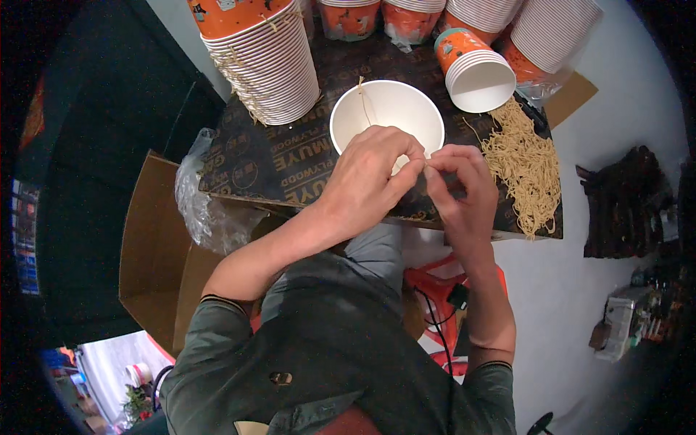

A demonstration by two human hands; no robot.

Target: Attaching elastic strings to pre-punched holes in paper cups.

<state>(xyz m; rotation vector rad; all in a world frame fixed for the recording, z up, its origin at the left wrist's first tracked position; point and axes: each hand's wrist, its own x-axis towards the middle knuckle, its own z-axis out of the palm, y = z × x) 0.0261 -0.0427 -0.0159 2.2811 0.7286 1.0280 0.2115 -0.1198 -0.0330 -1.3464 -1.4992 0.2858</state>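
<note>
A white paper tub (388, 101) stands at the table's near middle, its round mouth facing up. One thin tan string (365, 109) hangs over its far rim into the inside. My left hand (373, 167) reaches across the tub's near rim, thumb and forefinger pinched together. Tip to tip with it, my right hand (464, 185) pinches too, just right of that rim. A tiny pale bit shows between the fingertips; its kind is too small to make out. To the right lies a loose pile of tan strings (525, 170).
A tall stack of orange-printed tubs with strings on their sides (264, 72) stands at left. A shorter stack (478, 72) lies tipped beside the string pile. More wrapped stacks (554, 32) line the back. Below left sit crumpled clear plastic (210, 203) and an open cardboard box (148, 246).
</note>
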